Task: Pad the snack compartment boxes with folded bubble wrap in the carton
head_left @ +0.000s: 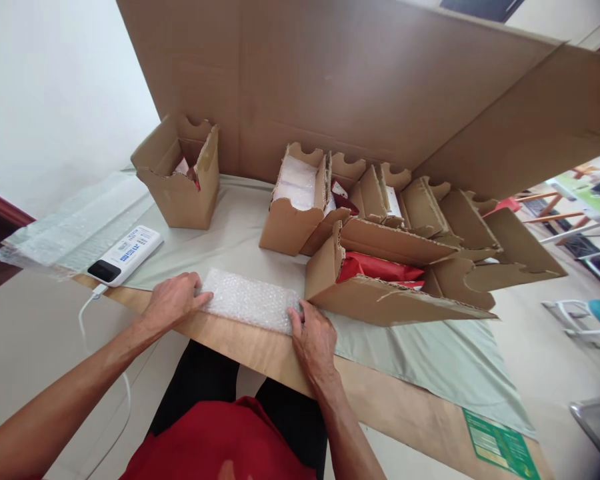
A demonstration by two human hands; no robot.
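Note:
A whitish strip of bubble wrap (pixel 250 300), possibly a flat pouch or folded piece, lies along the front edge of the table. At its left end is my left hand (pixel 175 301), thumb on top and fingers curled at the edge. The opposite end is pinched by my right hand (pixel 315 337), with its thumb and forefinger at the corner. Just beyond my right hand stands a long cardboard box (pixel 395 307) with red packets (pixel 375 268) inside. Whether the bubble wrap contains anything, I cannot tell.
An open cardboard box (pixel 193 207) stands back left. Behind the long box is a row of narrow cardboard bins (pixel 287 230), the leftmost holding bubble wrap. A white power bank (pixel 130 253) with a cable lies left, beside stacked bubble wrap sheets (pixel 80 213). A tall cardboard panel (pixel 330 80) rises behind.

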